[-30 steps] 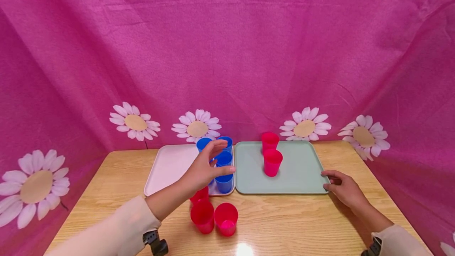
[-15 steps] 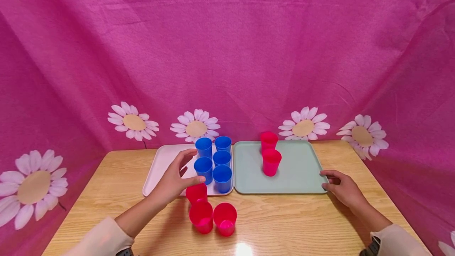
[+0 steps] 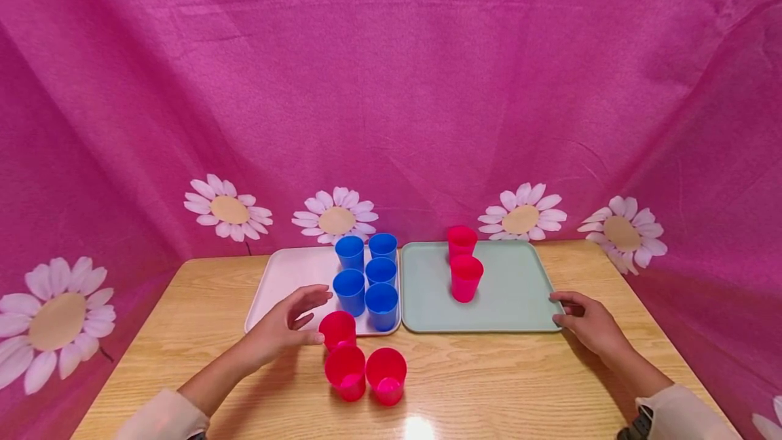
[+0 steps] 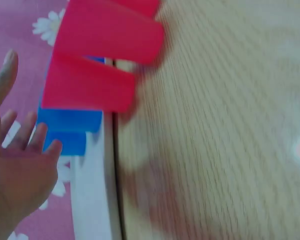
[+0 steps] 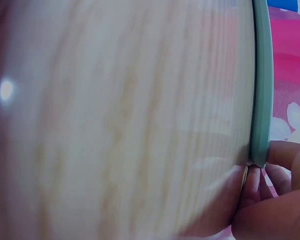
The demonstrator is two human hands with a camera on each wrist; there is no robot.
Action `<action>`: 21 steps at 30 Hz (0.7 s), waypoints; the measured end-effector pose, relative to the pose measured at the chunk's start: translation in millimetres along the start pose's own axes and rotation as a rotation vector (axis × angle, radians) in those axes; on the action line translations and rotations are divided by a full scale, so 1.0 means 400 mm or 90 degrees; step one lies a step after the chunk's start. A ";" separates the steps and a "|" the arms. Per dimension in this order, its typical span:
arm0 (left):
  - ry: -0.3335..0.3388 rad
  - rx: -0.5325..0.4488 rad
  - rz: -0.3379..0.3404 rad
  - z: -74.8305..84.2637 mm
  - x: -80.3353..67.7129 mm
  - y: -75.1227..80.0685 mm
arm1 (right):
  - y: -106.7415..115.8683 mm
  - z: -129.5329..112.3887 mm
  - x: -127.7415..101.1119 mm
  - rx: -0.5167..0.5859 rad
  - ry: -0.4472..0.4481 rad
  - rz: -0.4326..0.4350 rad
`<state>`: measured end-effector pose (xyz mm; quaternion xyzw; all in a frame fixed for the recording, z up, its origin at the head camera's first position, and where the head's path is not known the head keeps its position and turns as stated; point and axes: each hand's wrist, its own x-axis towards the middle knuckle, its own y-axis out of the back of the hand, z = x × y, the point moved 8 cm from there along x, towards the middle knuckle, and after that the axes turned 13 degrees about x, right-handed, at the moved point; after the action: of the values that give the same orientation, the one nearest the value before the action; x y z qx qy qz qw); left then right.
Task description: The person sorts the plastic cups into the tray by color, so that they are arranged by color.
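Fingers spread and thumb apart, my left hand [image 3: 284, 324] holds nothing beside the left one of three red plastic cups; its thumb tip overlaps that red cup [image 3: 337, 330] near the rim in the head view. The left wrist view has the palm [image 4: 25, 175] left of the upright cups. Two more red cups, one in front [image 3: 345, 375] and one to its right [image 3: 387, 377], stand on the table. My right hand [image 3: 591, 324] pinches the near right corner of a green tray [image 3: 513, 294], with the tray edge between thumb and fingers in the right wrist view.
Several blue cups [image 3: 350, 294] stand upright on the right part of a pale tray [image 3: 290, 277]. On the green tray, two red cups [image 3: 467, 280] stand one behind the other. A pink daisy-printed cloth [image 3: 415, 121] hangs behind and beside the wooden table [image 3: 489, 386].
My left hand has drawn back from over the blue cups, leftward and toward the front, to beside the left red cup. My right hand stays at the green tray's corner.
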<state>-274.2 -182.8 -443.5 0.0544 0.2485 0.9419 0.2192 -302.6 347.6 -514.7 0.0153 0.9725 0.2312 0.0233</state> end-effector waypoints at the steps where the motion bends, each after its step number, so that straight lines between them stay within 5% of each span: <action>1: 0.002 -0.004 -0.019 -0.007 0.002 -0.003 | 0.000 -0.001 0.000 0.000 -0.001 0.001; 10: 0.016 -0.023 -0.142 -0.050 0.021 -0.025 | 0.000 0.000 0.000 -0.005 0.000 0.005; 21: 0.028 -0.010 -0.215 -0.067 0.038 -0.050 | 0.001 0.006 0.003 -0.003 -0.002 0.008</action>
<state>-285.9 -172.2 -476.7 -0.0106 0.2513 0.8947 0.3692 -303.5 349.1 -516.9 0.0219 0.9719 0.2333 0.0233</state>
